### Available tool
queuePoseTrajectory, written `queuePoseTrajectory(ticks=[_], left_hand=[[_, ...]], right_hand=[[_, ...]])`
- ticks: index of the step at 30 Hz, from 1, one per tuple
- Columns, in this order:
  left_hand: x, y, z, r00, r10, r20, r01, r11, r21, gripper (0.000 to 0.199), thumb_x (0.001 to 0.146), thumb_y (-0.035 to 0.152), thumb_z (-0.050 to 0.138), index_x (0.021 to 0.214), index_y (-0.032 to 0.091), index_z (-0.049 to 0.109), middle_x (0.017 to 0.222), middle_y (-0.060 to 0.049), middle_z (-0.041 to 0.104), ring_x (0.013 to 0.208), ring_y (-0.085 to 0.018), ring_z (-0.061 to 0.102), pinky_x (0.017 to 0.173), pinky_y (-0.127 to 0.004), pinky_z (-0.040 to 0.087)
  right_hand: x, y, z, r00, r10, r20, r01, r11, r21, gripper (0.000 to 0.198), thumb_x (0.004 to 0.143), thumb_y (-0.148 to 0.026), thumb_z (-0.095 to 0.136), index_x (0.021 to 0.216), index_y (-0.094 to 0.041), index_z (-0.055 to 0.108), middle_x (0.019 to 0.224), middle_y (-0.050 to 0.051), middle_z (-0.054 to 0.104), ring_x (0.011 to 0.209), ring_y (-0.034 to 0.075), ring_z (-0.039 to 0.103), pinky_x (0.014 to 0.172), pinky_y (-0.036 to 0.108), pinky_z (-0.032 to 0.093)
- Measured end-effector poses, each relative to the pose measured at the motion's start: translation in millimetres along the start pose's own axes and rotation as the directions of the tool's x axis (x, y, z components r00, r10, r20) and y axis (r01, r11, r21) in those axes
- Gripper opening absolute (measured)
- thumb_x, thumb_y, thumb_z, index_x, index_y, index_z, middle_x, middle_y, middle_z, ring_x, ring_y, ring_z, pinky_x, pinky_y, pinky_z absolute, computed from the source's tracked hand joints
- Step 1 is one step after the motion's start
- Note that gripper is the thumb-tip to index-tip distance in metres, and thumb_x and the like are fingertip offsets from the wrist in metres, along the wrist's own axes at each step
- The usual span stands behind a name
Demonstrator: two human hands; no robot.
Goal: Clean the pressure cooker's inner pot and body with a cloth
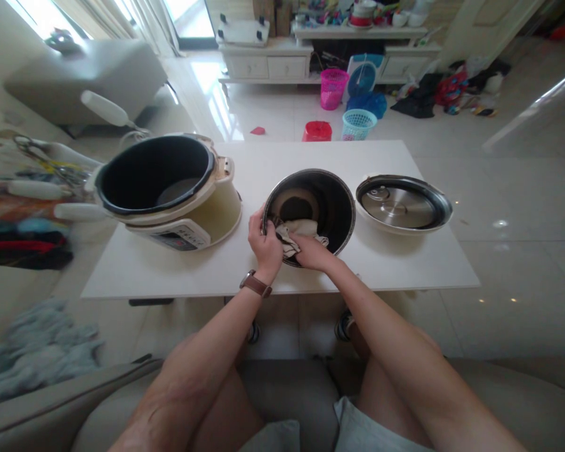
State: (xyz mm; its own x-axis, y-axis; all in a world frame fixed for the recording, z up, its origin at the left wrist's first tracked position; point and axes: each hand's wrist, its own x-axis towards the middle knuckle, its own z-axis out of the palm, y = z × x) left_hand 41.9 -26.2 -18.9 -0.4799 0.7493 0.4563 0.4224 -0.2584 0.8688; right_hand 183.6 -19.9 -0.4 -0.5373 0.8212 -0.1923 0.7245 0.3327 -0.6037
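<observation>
I see a round metal inner pot (311,210) just below the middle of the frame, standing upright on the white table, its dark, shiny inside open toward me. Its near rim is gripped at the lower left, and a light spot shows on its bottom. A crumpled whitish cloth (301,229) lies inside against the near wall, bunched at the rim, partly covered where it is pressed.
</observation>
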Motion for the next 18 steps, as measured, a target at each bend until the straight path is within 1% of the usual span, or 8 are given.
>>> queuePoseTrajectory(ticks=[3,5,8,11,13,15,18], left_hand=[[2,-6,1,0.999,-0.041,-0.028,0.040,0.999,-0.008,0.033,0.097,0.016,0.053,0.124,0.021,0.072,0.120,-0.008,0.076,0.115,-0.022,0.070,0.108,-0.037,0.054],[2,-9,2,0.997,-0.070,-0.045,0.069,0.997,-0.022,0.033,0.096,0.015,0.053,0.122,0.020,0.072,0.118,-0.008,0.077,0.113,-0.022,0.071,0.107,-0.036,0.055],[3,-10,4,0.993,-0.102,-0.063,0.100,0.994,-0.043,0.032,0.092,0.013,0.052,0.117,0.020,0.072,0.114,-0.007,0.076,0.110,-0.021,0.070,0.105,-0.036,0.055],[8,-10,4,0.992,-0.115,-0.055,0.112,0.992,-0.053,0.031,0.085,0.010,0.053,0.108,0.020,0.070,0.106,-0.005,0.076,0.102,-0.020,0.069,0.099,-0.034,0.056],[15,-11,1,0.992,-0.121,-0.034,0.120,0.992,-0.031,0.030,0.079,0.008,0.054,0.102,0.021,0.068,0.099,-0.003,0.074,0.095,-0.019,0.068,0.093,-0.032,0.056],[27,-13,-6,0.991,-0.131,-0.008,0.131,0.991,0.005,0.029,0.074,0.006,0.056,0.097,0.021,0.066,0.093,-0.002,0.072,0.090,-0.019,0.067,0.089,-0.031,0.056],[46,-14,-20,0.993,-0.111,0.027,0.109,0.992,0.055,0.030,0.068,0.004,0.059,0.093,0.020,0.065,0.092,-0.003,0.071,0.092,-0.020,0.068,0.091,-0.033,0.056]], right_hand=[[-7,-1,-14,0.999,0.018,0.046,-0.016,1.000,-0.027,0.052,0.095,-0.012,0.053,0.144,-0.023,0.064,0.145,0.009,0.072,0.132,0.025,0.067,0.107,0.031,0.051],[-10,-3,-18,0.998,0.018,0.053,-0.015,0.998,-0.059,0.050,0.098,-0.016,0.053,0.146,-0.023,0.064,0.144,0.009,0.073,0.130,0.026,0.069,0.105,0.031,0.052],[-14,-7,-14,0.998,0.046,0.047,-0.037,0.984,-0.172,0.050,0.099,-0.023,0.053,0.149,-0.024,0.061,0.138,0.012,0.076,0.122,0.030,0.072,0.099,0.035,0.054],[-17,-12,-7,0.997,0.070,0.028,-0.060,0.960,-0.272,0.046,0.101,-0.029,0.052,0.146,-0.026,0.062,0.128,0.012,0.079,0.112,0.032,0.075,0.092,0.037,0.056],[-18,-13,-4,0.998,0.065,0.027,-0.053,0.950,-0.309,0.046,0.101,-0.029,0.051,0.145,-0.028,0.062,0.126,0.011,0.079,0.110,0.032,0.075,0.091,0.038,0.055],[-20,-14,-3,0.998,0.049,0.036,-0.035,0.944,-0.329,0.049,0.100,-0.026,0.052,0.148,-0.031,0.060,0.129,0.010,0.078,0.111,0.032,0.075,0.092,0.039,0.055],[-21,-16,-2,0.998,0.026,0.062,-0.003,0.934,-0.357,0.057,0.096,-0.021,0.055,0.151,-0.032,0.059,0.134,0.010,0.077,0.115,0.032,0.074,0.097,0.040,0.053]])
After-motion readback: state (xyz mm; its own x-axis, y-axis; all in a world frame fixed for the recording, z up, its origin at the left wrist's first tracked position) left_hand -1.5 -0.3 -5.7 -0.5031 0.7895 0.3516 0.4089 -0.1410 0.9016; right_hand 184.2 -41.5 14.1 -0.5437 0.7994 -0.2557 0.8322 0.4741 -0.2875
